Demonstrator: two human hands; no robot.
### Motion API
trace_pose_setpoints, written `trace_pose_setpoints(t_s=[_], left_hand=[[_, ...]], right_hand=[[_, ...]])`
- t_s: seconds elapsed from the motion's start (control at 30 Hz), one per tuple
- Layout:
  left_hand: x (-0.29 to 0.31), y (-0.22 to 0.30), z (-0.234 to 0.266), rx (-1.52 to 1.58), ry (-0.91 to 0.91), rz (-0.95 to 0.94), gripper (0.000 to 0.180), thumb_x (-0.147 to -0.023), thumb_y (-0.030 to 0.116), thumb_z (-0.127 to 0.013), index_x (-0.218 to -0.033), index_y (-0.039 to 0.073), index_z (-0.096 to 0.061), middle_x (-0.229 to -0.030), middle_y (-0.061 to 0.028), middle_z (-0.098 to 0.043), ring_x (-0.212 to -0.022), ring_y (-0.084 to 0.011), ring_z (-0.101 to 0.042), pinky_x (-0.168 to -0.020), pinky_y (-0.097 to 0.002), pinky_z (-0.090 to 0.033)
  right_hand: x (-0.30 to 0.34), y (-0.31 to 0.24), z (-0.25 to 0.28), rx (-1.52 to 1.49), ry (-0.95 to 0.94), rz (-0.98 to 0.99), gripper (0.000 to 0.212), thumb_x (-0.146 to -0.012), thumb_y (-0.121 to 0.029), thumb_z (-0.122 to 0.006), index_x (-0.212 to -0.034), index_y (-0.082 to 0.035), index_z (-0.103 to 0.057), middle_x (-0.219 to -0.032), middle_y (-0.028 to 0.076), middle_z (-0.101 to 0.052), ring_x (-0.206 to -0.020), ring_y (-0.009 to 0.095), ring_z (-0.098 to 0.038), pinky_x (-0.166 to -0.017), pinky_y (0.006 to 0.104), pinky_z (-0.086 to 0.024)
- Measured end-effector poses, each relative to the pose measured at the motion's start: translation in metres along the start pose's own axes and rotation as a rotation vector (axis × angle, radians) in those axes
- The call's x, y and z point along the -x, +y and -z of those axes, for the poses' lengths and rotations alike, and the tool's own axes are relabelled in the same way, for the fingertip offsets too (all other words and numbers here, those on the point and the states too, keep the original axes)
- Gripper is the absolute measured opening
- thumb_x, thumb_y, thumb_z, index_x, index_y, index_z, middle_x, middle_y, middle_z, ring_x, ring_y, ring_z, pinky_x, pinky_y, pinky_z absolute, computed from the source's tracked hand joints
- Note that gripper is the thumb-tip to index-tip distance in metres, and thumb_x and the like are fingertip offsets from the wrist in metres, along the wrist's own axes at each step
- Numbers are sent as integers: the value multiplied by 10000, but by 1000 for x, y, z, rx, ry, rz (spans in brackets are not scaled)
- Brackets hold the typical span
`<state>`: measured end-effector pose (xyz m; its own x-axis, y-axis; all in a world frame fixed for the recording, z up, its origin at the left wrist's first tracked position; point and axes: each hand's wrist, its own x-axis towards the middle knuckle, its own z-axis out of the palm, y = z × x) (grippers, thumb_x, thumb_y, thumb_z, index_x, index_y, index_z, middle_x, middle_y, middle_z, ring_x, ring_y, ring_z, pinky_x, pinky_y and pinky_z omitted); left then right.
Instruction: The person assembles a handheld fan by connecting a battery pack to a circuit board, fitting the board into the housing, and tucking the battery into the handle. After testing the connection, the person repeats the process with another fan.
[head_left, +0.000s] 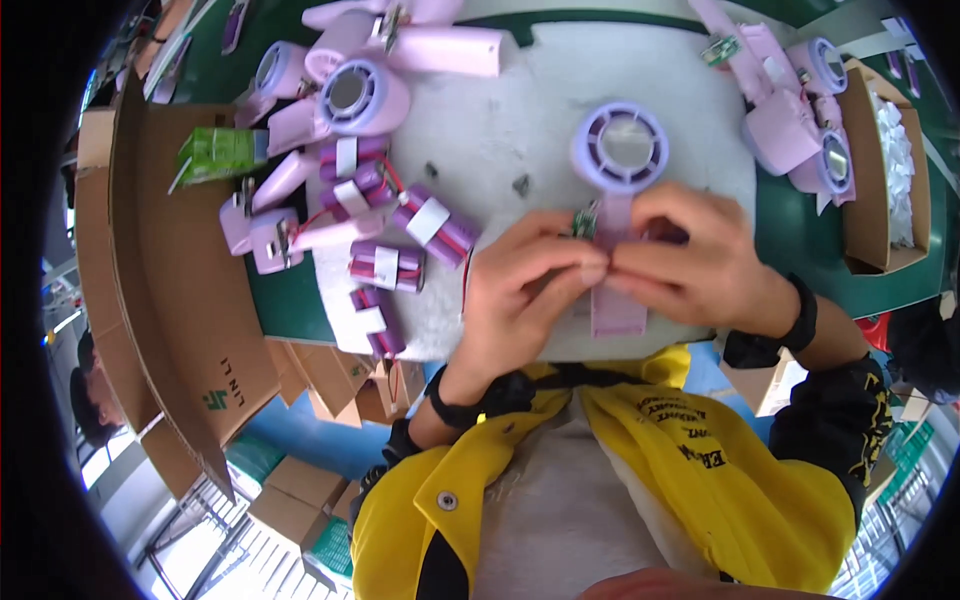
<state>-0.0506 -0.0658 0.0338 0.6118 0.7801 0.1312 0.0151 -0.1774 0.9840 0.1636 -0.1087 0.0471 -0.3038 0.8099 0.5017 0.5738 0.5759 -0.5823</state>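
Note:
A lilac handheld fan (618,318) lies on the grey mat, its round grille head (590,160) pointing away from me and its handle toward me. My left hand (525,290) is closed in a pinch over the left side of the handle. From the other side my right hand (705,260) comes in, closed too, its fingertips meeting those of the left above the handle. What the fingertips hold is hidden. A small green circuit board (583,223) sticks up beside my left fingers. Something dark purple (668,234) shows in part under my right fingers.
Several purple battery packs (433,222) lie on the grey mat (500,110) to the left. Pink fan parts (365,97) are heaped at far left, others (785,125) at far right. A large cardboard box (190,300) stands left; a smaller box (868,170) of white pieces stands right.

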Motion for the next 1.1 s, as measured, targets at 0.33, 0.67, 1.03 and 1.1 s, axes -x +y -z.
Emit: trace_pose_setpoints(t_s=[0.33, 0.67, 1.03, 1.1], left_hand=[[10, -12, 6, 7, -90, 94, 245, -797, -36, -750, -1029, 35, -719, -1035, -115, -638, -850, -151, -624, -693, -238, -474], [11, -7, 2, 370, 5, 175, 516, -816, -161, -668, -1296, -6, -557, -1199, -102, -603, -1102, -168, -596, -937, -289, -494], [22, -13, 22, 272, 13, 137, 431, -782, -169, -690, -1186, -26, -640, -1153, -110, -624, -1015, -182, -621, -860, -303, -518], [20, -6, 17, 197, 71, 135, 409, -773, -159, -704, -1155, -19, -670, -1137, -112, -635, -970, -173, -630, -818, -296, -528]], right_hand=[[12, 6, -8, -162, -26, -60, 195, -683, -64, -812, -847, -65, -707, -860, 64, -583, -602, 187, -597, -512, 298, -486], [13, 10, -5, -121, -22, -66, 169, -693, -57, -807, -827, -70, -705, -847, 61, -583, -578, 178, -581, -499, 304, -475], [12, 4, -30, -191, -30, -97, 113, -782, -145, -740, -726, -101, -652, -861, 26, -571, -578, 221, -609, -492, 358, -485], [10, 6, -27, -227, -41, -83, 113, -781, -143, -739, -726, -99, -650, -858, 26, -570, -575, 222, -608, -491, 358, -485]])
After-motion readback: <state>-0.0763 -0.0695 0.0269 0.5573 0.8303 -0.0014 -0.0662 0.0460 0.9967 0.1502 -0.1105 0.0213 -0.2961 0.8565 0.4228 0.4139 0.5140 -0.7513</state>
